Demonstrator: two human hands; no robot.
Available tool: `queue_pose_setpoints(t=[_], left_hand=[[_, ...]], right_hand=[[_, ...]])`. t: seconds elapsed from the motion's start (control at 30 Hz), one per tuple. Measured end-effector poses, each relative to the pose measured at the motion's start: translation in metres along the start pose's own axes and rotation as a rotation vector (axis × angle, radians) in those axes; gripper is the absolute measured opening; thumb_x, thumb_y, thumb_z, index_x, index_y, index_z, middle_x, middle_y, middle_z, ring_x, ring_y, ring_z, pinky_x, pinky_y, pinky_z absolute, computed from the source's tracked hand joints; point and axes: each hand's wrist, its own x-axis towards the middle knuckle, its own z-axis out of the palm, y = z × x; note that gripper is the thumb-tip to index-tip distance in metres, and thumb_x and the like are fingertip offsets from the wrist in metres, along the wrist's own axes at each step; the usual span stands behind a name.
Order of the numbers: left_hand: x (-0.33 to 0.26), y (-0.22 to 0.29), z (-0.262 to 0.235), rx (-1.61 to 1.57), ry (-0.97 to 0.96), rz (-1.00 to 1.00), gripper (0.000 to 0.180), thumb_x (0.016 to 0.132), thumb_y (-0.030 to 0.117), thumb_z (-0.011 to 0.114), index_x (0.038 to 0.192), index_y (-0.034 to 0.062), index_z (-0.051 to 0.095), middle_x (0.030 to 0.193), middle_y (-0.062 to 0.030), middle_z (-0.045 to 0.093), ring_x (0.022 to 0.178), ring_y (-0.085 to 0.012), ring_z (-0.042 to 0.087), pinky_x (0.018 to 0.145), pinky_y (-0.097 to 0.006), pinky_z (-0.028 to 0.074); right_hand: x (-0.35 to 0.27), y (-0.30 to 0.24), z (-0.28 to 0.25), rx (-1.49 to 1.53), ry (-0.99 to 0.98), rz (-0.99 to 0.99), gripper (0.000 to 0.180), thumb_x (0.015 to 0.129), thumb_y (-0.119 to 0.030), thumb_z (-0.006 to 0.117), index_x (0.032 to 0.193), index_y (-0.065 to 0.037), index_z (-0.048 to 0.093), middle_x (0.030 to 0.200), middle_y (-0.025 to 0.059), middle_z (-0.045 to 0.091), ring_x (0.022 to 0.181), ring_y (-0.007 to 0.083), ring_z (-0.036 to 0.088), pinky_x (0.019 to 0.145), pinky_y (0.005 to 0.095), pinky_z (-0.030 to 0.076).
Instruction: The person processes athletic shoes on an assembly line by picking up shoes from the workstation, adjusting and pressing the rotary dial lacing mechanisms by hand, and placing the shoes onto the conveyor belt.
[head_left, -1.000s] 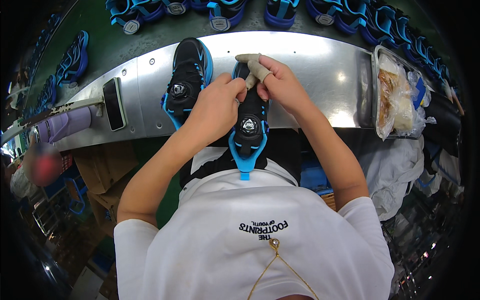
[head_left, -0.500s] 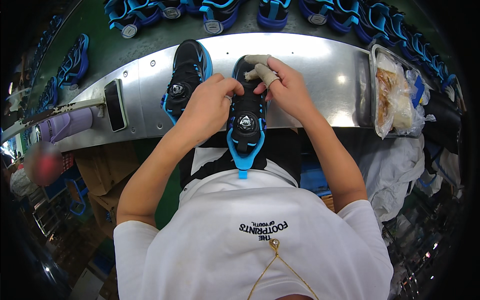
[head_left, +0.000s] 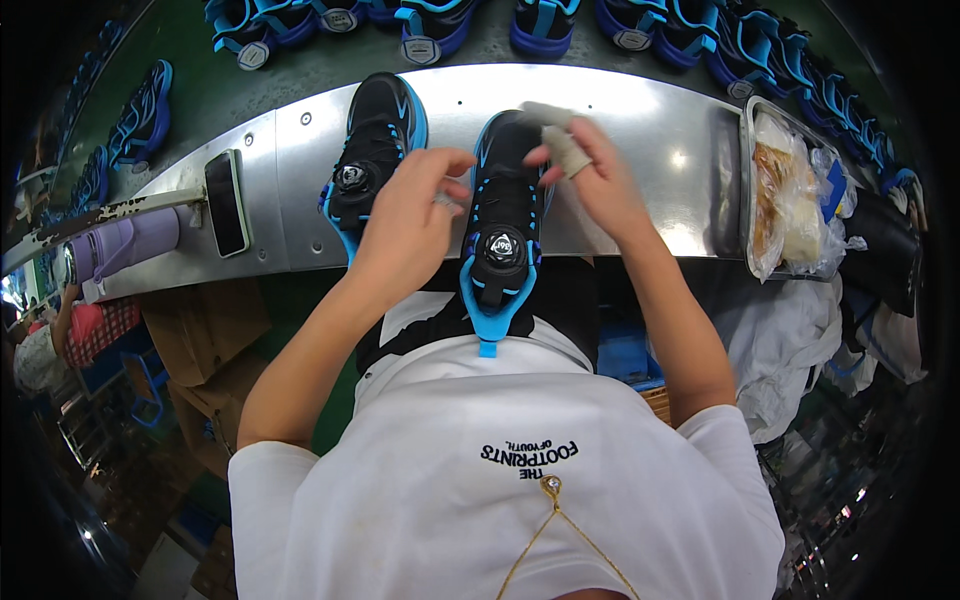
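A black shoe (head_left: 512, 150) with light-blue edging lies toe away on the metal worktop, heel toward my body. On its tongue sits a round black dial (head_left: 500, 247). My left hand (head_left: 415, 205) is beside its left edge, fingers loosely bent and a little apart, with nothing visible in them. My right hand (head_left: 595, 175), blurred by motion, hovers by the toe's right side with fingers spread; tan finger covers are on some of them. A second matching shoe (head_left: 375, 130) lies to the left, partly behind my left hand.
Several similar shoes (head_left: 540, 25) line the green surface beyond the metal worktop (head_left: 660, 150). A phone (head_left: 228, 203) and a lilac bottle (head_left: 135, 245) are at the left. On the right stands a metal tray (head_left: 748, 190) holding plastic-wrapped items. Another person (head_left: 60, 350) is at far left.
My right hand has lifted off the toe and moved right. My left hand has drawn slightly left from the shoe, its fingers loosening. The near shoe has shifted slightly right.
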Motion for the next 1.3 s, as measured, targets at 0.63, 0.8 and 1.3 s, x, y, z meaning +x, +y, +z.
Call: queue_pose_setpoints(t=[0.63,0.8,1.3], left_hand=[[-0.081,0.006,-0.001,-0.821,-0.374,-0.744,0.046,0.094,0.001,0.044,0.14,-0.0049,0.036,0.106,-0.0225,0.067,0.09,-0.0208,0.065,0.084,-0.03,0.05],[-0.072,0.012,0.0,-0.923,-0.342,-0.72,0.027,0.093,-0.004,0.046,0.119,-0.0041,0.05,0.107,-0.0152,0.057,0.101,-0.0318,0.066,0.08,-0.035,0.053],[-0.071,0.031,-0.009,-0.67,-0.414,-0.609,0.032,0.097,0.006,0.045,0.126,-0.0033,0.056,0.119,-0.0136,0.061,0.107,-0.0229,0.064,0.079,-0.031,0.053]], right_hand=[[-0.013,-0.004,0.016,-0.162,0.213,-0.143,0.041,0.087,-0.012,0.066,0.126,-0.006,0.059,0.116,0.0114,0.057,0.106,0.0236,0.058,0.093,0.0317,0.046],[-0.023,-0.023,0.037,-0.62,0.113,-0.47,0.049,0.084,-0.016,0.07,0.13,-0.007,0.056,0.128,0.0179,0.051,0.12,0.0323,0.051,0.1,0.0372,0.043],[-0.06,-0.048,0.012,-0.314,-0.016,0.044,0.046,0.087,-0.019,0.068,0.129,-0.004,0.057,0.129,0.0146,0.056,0.114,0.0251,0.057,0.094,0.0331,0.047]])
